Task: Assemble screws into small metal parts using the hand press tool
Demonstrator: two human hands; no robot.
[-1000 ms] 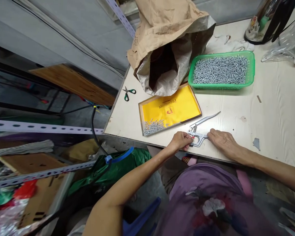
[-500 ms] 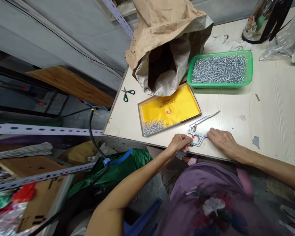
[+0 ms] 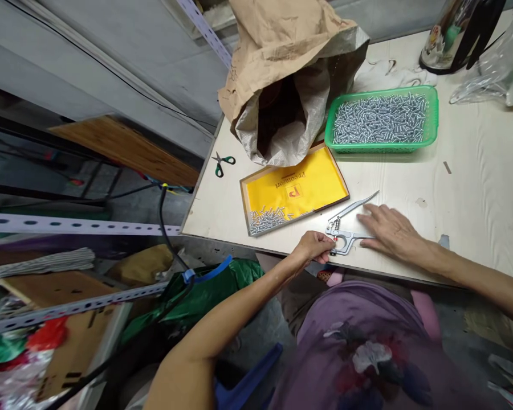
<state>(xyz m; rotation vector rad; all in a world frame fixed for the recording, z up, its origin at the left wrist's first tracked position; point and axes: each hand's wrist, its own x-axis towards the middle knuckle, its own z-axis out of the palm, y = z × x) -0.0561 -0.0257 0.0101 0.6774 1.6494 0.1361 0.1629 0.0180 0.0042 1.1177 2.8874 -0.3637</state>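
Well, at far left, a rail (image 3: pixel 81 224), pale and pierced with holes, running toward the table (image 3: pixel 216 210). Above it, a board (image 3: pixel 132 147), wooden and slanted. Then a cable (image 3: pixel 162 212), black, with a yellow tip. On the table's left corner, scissors (image 3: pixel 221 161), green-handled, handles spread. Next, a tray (image 3: pixel 243 208), shallow and brown-rimmed, with a yellow lining (image 3: pixel 314 182) bearing print, upside down to the camera. In its near left corner, a heap of small metal pieces (image 3: pixel 267 221). At its back edge, a sack (image 3: pixel 277 51), brown outside, whitish inside, mouth gaping toward the tray.

At the table's near edge, reaches in with the left hand (image 3: pixel 314 246), thumb and fingertips together at the head of the pliers (image 3: pixel 354 234); cannot tell the thing between them, with a speck of red beside them. Has the pliers flat on the table, just right of that hand and near the edge: grey, handles wide apart and pointing right, a coil spring by the hinge. Wears a purple shirt (image 3: pixel 376 353), flower-printed.

Farther back, right of the sack, a basket (image 3: pixel 380 149), green, filled with similar pieces. Behind it, a cloth (image 3: pixel 380 77), white and rumpled. In front, holds the right hand (image 3: pixel 391 230) at the handle ends, thumb and fingers apart around the lower handle's tip, fingertips near the upper handle; cannot tell of any contact. Past the wrist, a scrap (image 3: pixel 443 240), grey, partly hidden. At the back right, a kettle (image 3: pixel 461 34), black-handled, then a clear bag (image 3: pixel 487 80).
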